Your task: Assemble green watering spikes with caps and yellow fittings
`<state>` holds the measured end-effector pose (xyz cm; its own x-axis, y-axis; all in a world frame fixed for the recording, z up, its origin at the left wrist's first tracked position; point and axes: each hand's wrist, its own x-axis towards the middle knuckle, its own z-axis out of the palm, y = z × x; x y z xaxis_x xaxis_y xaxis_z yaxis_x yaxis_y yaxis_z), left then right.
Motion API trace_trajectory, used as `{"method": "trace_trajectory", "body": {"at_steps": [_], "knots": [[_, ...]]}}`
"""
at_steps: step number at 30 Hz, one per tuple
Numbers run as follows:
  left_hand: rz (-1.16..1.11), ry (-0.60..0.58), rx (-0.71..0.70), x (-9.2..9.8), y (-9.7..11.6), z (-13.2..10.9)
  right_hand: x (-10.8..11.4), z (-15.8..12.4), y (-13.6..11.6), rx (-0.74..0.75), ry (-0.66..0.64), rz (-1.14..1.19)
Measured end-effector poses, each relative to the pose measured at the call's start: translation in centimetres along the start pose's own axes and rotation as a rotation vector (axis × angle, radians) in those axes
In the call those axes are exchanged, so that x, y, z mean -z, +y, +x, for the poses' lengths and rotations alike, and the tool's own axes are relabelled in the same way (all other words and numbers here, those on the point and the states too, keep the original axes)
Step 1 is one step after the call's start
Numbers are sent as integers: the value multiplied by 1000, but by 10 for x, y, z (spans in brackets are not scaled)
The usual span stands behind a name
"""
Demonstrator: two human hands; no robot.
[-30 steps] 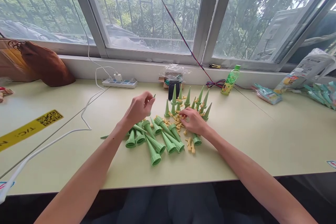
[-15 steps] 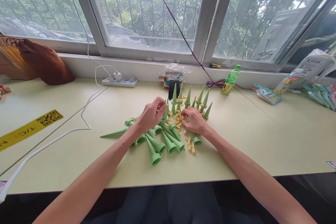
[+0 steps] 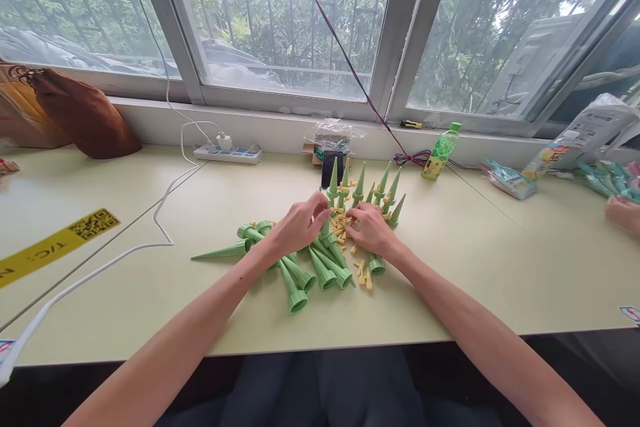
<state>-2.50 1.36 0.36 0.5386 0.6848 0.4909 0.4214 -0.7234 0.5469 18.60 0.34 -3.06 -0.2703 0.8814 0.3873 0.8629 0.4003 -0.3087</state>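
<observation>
My left hand [image 3: 300,223] is closed round a green spike, part of which shows below and above its fingers. Close beside it, my right hand [image 3: 369,228] has its fingers bent down at the pile of small yellow pieces [image 3: 341,227]; what its fingertips hold, if anything, is hidden. Behind both hands several green spikes [image 3: 359,188] stand point up, some with yellow pieces on them. Other green spikes [image 3: 295,293] lie in a heap under and in front of my left hand. A few yellow pieces [image 3: 369,280] lie nearer the table's front edge, by a green cap [image 3: 376,265].
At the back are a power strip [image 3: 227,154], a black phone [image 3: 332,169], a green bottle [image 3: 441,151] and coiled wires [image 3: 413,159]. A white cable [image 3: 159,220] crosses the left side. Another person's hand [image 3: 624,213] is by plastic packets at far right.
My left hand has moved right, towards my right hand, with the green spike. My right hand is nearly in the same place. Another person's hand has appeared at the right edge.
</observation>
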Motion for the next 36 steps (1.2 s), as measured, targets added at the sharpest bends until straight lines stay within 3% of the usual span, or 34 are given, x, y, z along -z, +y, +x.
{"method": "trace_trajectory", "body": {"at_steps": [11,20,27,34,36], "knots": [[89,-58,11,-6,1,1,-3,0,2,23,-23,-16],[-5,106,103,-6,2,3,-4,-1,1,51,3,-37],[-281,159,277,-8,6,5,-4,-1,2,56,10,4],[-896,133,616,-2,11,9,-5,0,3,44,-1,7],[-963,173,672,0,10,11,-5,0,3,36,-2,6]]}}
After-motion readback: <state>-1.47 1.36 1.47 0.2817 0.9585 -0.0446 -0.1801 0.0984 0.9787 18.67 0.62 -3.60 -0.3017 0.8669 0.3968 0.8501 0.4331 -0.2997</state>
